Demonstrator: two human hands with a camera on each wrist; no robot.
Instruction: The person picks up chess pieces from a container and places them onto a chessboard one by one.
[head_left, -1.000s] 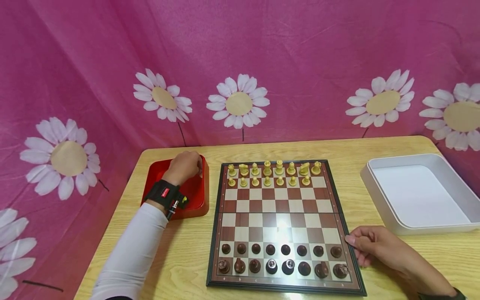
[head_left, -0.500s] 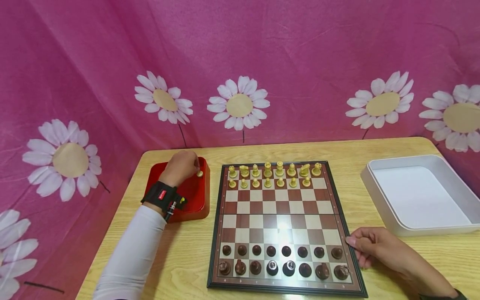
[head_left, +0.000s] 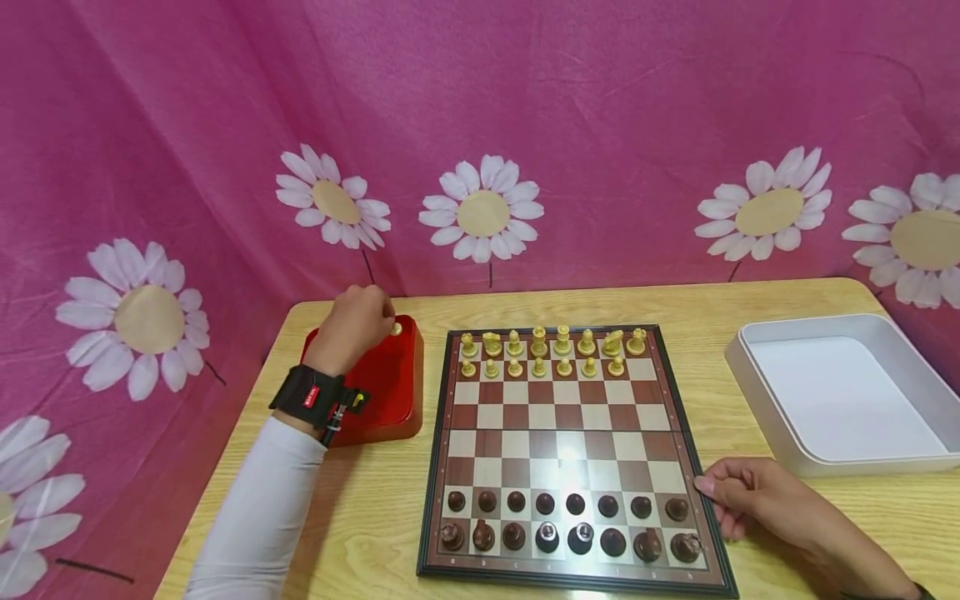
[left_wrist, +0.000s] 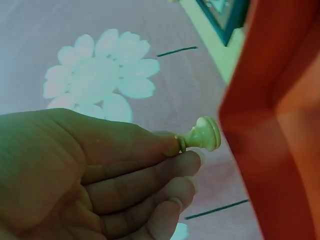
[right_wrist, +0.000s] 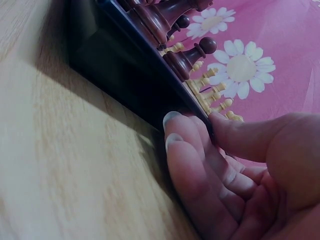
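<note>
My left hand [head_left: 351, 327] is over the far part of the red box [head_left: 397, 429]. Between thumb and index finger it pinches a cream chess pawn [left_wrist: 204, 135] by the head, base pointing outward. In the head view only a bit of that pawn shows past the fingers. My right hand [head_left: 776, 504] grips the right edge of the chessboard [head_left: 566, 417], thumb at the top rim and fingers against its side. Two rows of cream chess pieces [head_left: 538, 342] stand along the board's far side. Dark chess pieces [head_left: 547, 537] fill two rows along the near side.
A white tray [head_left: 862, 400] with raised walls stands on the right of the wooden table [head_left: 360, 508]. The red box is left of the board, with a narrow strip of table between them. A pink curtain with daisies [head_left: 480, 212] hangs behind and to the left.
My left hand has risen out of the red box, moving slightly away and left, with the pawn coming into sight at its fingertips. The right hand keeps its place at the board's edge.
</note>
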